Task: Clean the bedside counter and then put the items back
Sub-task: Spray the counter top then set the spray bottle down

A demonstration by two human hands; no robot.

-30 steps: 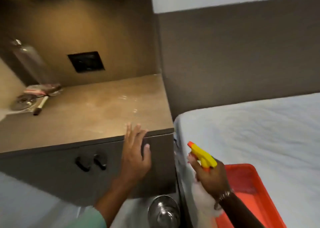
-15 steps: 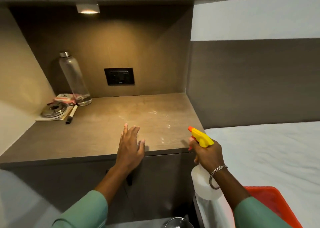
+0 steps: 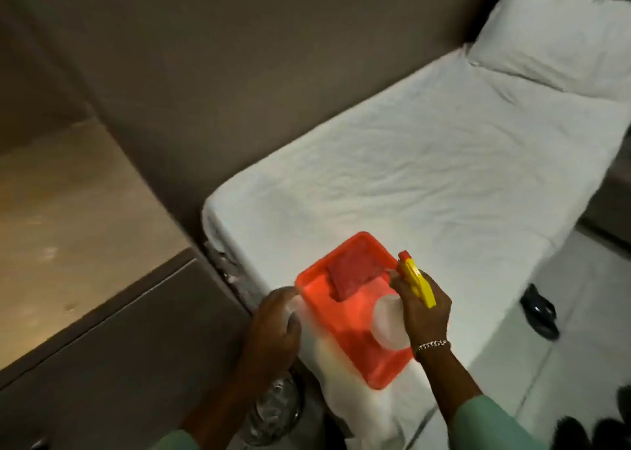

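Observation:
The brown bedside counter (image 3: 68, 217) fills the left edge; only its bare right part shows. A red tray (image 3: 345, 323) sits on the near corner of the bed (image 3: 426, 176), with a folded red cloth (image 3: 348, 274) in it. My right hand (image 3: 423, 316) grips a spray bottle (image 3: 389, 325) with a yellow trigger head, holding it over the tray's right side. My left hand (image 3: 276, 323) is at the tray's left rim with its fingers curled. Whether it grips the rim is unclear through the blur.
A white pillow (image 3: 560, 29) lies at the bed's far end. A shiny metal bin (image 3: 276, 412) stands on the floor between the counter's cabinet front (image 3: 119, 364) and the bed. A dark shoe (image 3: 539, 313) lies on the pale floor to the right.
My view swung right from the counter to the bed. My left hand left the counter edge and came to the tray. My right hand carried the spray bottle over the tray.

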